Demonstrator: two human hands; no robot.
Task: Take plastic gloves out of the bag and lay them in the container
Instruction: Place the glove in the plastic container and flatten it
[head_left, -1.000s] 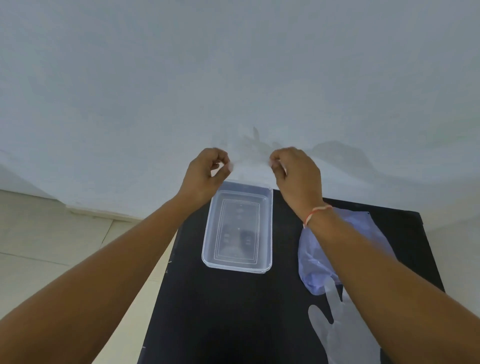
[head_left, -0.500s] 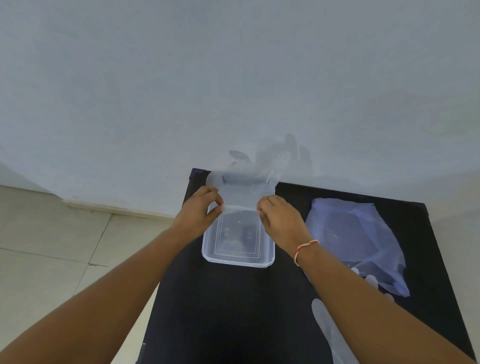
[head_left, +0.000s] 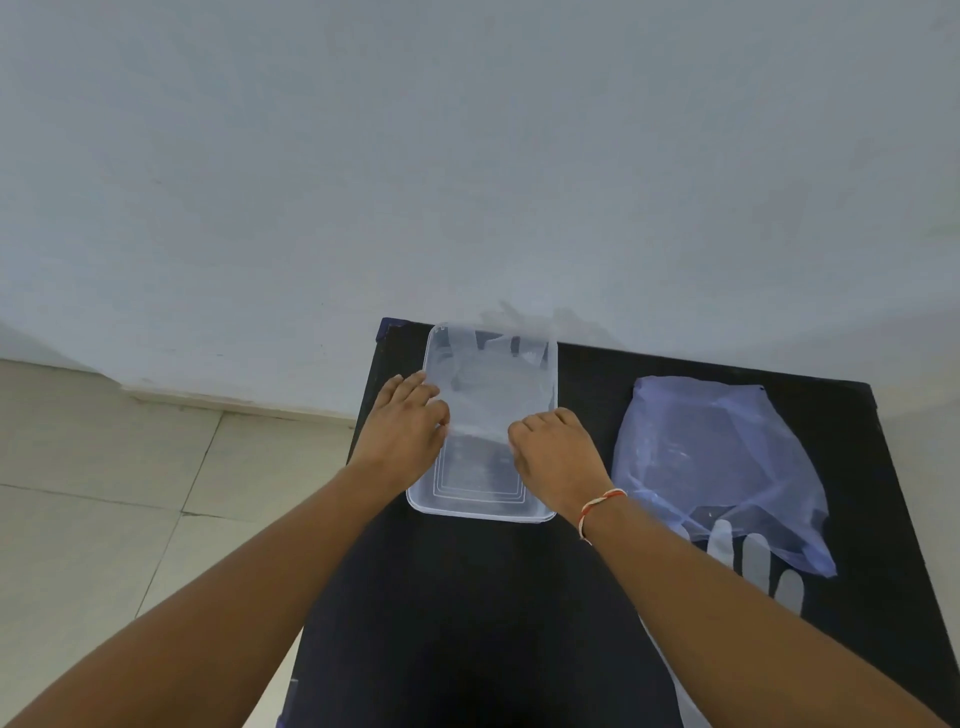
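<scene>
Black worktop (head_left: 467, 597) against a pale blue-grey wall (head_left: 467, 156), beige tiled floor (head_left: 104, 493) off to the left. Clear plastic glove (head_left: 488, 384) lies spread inside the clear rectangular container (head_left: 480, 512), covering its far half; glove finger tips reach the far rim, near half of the container bare. Left hand (head_left: 405, 431) sits at the container's left edge, fingers (head_left: 415, 387) curled loosely over the rim and pinching the glove's cuff edge. Right hand (head_left: 558, 457) is over the container's right side, fingers (head_left: 522, 428) bent down and closed on the cuff edge too. Red-and-white thread band (head_left: 597, 506) on the right wrist. Container stands at the worktop's far left part, long side running away from the camera. Bluish translucent plastic bag (head_left: 727, 457) lies flat to the right of the container, apart from it, crumpled. Second clear glove (head_left: 753, 561) lies on the worktop at the bag's near edge, three finger tips showing, the rest hidden behind the right forearm (head_left: 727, 623).
</scene>
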